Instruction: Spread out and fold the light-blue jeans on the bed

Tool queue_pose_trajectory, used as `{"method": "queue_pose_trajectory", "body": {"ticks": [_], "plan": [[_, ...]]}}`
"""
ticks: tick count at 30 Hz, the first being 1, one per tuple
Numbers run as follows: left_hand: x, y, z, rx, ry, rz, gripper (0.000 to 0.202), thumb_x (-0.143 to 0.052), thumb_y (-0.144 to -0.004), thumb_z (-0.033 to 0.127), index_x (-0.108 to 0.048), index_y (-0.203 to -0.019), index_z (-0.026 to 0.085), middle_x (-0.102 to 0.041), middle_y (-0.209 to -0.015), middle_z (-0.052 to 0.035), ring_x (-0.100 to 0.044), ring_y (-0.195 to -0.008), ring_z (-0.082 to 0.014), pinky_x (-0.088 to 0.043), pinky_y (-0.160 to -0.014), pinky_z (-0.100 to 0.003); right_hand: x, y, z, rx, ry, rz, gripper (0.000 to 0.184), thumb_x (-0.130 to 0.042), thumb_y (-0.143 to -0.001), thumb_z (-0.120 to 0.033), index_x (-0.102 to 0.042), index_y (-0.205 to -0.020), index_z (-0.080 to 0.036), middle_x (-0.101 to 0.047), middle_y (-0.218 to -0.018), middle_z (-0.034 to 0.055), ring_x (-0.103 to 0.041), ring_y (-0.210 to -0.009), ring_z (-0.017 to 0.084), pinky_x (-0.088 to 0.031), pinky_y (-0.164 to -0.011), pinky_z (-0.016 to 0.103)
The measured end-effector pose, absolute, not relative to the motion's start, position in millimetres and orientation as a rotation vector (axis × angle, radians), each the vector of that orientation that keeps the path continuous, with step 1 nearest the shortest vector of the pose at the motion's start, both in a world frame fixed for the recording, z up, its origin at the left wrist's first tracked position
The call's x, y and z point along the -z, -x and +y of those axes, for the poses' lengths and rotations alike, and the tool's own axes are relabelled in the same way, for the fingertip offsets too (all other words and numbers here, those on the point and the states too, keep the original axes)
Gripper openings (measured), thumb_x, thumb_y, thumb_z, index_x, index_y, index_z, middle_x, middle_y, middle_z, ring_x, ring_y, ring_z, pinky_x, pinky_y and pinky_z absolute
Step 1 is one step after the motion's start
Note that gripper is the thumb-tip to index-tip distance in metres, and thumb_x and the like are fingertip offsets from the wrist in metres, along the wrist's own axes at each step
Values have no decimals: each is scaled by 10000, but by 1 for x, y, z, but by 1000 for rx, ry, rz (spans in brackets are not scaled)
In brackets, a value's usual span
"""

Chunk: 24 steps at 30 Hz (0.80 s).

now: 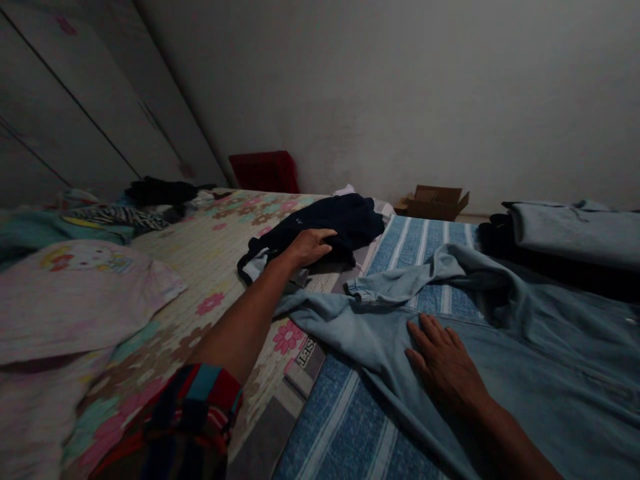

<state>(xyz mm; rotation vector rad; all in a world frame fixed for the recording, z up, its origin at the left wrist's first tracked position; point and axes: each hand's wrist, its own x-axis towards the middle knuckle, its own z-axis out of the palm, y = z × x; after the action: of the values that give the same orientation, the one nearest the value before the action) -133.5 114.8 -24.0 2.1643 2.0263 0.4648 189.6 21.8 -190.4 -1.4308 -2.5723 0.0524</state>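
Observation:
My left hand [309, 247] reaches forward and rests on a dark navy garment [345, 223] bunched in the middle of the bed, fingers curled over its edge. My right hand [443, 360] lies flat, fingers apart, on a light blue denim shirt [525, 360] spread over a blue striped sheet [425, 243]. One sleeve of the shirt [320, 310] runs left toward my left forearm. My left sleeve is striped red and blue.
A floral bedcover [220, 240] lies on the left, with a pink printed garment [80, 293] and a clothes heap [150, 200] on it. Folded grey-blue clothes [575, 230] lie at the right. A cardboard box [434, 202] and red crate [264, 171] stand by the wall.

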Motion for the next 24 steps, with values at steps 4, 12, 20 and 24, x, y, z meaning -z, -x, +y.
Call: {"method": "queue_pose_trajectory", "body": {"ticks": [4,12,20,24], "plan": [[26,137,91,-489,-2113,2208,609,-593,-768,222,-470,-1363,191,-718,-934,-27,-658,-906,-199,-468,-848,-278,191,-190,22,-55,1434,-2576,507,-332,-952,-432,-453,-1381,-191,-346,-1479,135,-273,-1371,283,-235,-1087,485],[17,145,102,-549,-1737,2546,293,-674,-662,230,-686,-944,154,-720,-835,-117,-667,-929,-315,-503,-819,-367,195,-190,23,-48,1425,-2568,510,-346,-949,-430,-452,-1383,-185,-363,-1469,138,-281,-1368,286,-240,-1090,490],[-10,137,159,-1011,-1696,2273,575,-459,-873,284,-337,-1401,88,-646,-1165,-177,-671,-923,-182,-535,-751,-274,197,-190,24,4,1431,-2579,504,-347,-947,-427,-469,-1373,-187,-364,-1469,133,-285,-1367,283,-256,-1086,488],[-3,133,163,-786,-2058,1994,756,-592,-775,233,-272,-1450,115,-490,-1392,-152,-493,-1242,-202,-416,-984,-290,198,-192,23,7,1394,-2561,489,-350,-949,-417,-476,-1364,-192,-378,-1460,133,-296,-1362,282,-262,-1082,491]]}}
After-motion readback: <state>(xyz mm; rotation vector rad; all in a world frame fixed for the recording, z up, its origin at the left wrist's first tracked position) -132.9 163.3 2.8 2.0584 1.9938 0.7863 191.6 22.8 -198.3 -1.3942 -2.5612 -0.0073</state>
